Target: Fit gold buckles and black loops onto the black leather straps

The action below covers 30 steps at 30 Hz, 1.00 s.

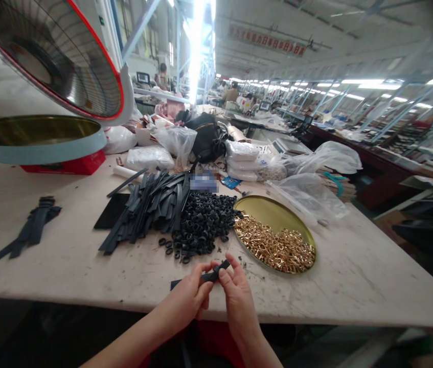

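Note:
My left hand (190, 295) and my right hand (236, 292) meet at the table's near edge, both pinched on one black strap (209, 276) with a small black loop at its end. Just beyond them lies a heap of black loops (201, 225). A pile of black straps (151, 207) sits left of that heap. To the right stands a round gold tray (273, 212) filled with small gold buckles (277, 248).
A few finished straps (32, 227) lie at the far left of the table (66, 266). A round tin and its raised lid (47, 97) stand at the back left. Plastic bags (308, 174) and a black bag (206, 135) crowd the back. Other workbenches and people are far behind.

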Tool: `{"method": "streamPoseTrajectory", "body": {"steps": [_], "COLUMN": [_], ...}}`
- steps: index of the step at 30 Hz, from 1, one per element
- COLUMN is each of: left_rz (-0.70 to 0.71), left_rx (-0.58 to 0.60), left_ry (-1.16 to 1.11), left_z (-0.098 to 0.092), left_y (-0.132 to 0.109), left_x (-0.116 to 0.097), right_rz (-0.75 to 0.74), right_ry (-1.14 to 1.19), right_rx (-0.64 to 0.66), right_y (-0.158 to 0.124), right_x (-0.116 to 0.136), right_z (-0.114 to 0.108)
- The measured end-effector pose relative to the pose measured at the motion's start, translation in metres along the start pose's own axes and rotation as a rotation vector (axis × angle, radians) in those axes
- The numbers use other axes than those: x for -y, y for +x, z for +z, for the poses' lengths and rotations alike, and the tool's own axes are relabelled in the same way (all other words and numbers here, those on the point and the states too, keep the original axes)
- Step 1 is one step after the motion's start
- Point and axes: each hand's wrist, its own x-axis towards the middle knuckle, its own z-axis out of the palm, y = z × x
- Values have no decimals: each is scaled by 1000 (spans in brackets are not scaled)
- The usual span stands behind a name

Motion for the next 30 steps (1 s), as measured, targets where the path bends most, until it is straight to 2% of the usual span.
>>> {"method": "streamPoseTrajectory", "body": {"steps": [4, 6, 8, 10, 11, 12, 13, 16, 20, 26, 30], "left_rz": [74, 101, 79, 29, 10, 0, -7, -19, 0, 38, 73], "left_rx": [-125, -133, -109, -100, -104, -105, -100, -77, -71, -57, -123], "left_ry": [53, 86, 119, 129, 123, 114, 106, 104, 139, 172, 111], "left_z": [-7, -13, -19, -24, -25, -26, -25, -23, -20, -16, -15], "left_y": [10, 17, 23, 28, 30, 32, 34, 36, 34, 22, 14], "left_x": [6, 6, 5, 3, 2, 1, 1, 0, 0, 0, -4], "right_rz": [-38, -163, -372, -536, -552, -543, -543, -550, -562, -571, -589], "right_ry": [-183, -425, -811, -1304, -1587, -1859, -1924, -2003, -2026, -1952, -1830], "right_rx": [127, 153, 70, -48, -67, -21, 20, 163, 263, 230, 153], "right_y": [0, 12, 36, 70, 87, 103, 118, 146, 154, 148, 123], "right_x": [-13, -9, 8, 33, 46, 58, 67, 77, 69, 77, 87], "right_z": [2, -10, -31, -55, -66, -75, -82, -88, -82, -84, -76]}}
